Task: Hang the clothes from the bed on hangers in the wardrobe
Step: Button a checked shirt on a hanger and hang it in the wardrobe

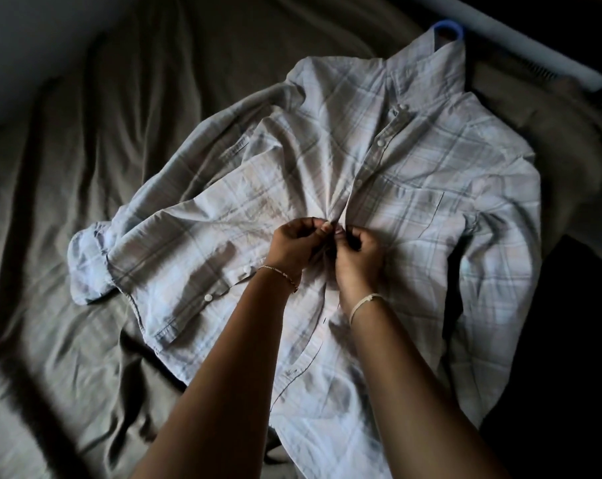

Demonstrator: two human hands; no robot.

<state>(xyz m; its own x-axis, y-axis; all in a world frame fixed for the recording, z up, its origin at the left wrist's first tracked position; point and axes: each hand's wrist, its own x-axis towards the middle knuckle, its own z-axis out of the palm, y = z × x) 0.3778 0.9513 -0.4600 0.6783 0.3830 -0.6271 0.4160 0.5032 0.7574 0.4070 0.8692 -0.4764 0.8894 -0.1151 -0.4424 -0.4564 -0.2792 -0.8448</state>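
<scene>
My left grip and right grip pinch the plaid shirt at its front, maybe a button; shirt flat on bed, blue hanger at collar.

Below me the bed fills most of the frame, its grey-brown sheet rumpled into long folds. At the upper left I see a pale surface, too blurred to name. A white ribbed ledge crosses the upper right corner. The lower right lies in darkness, and the light is dim.
</scene>
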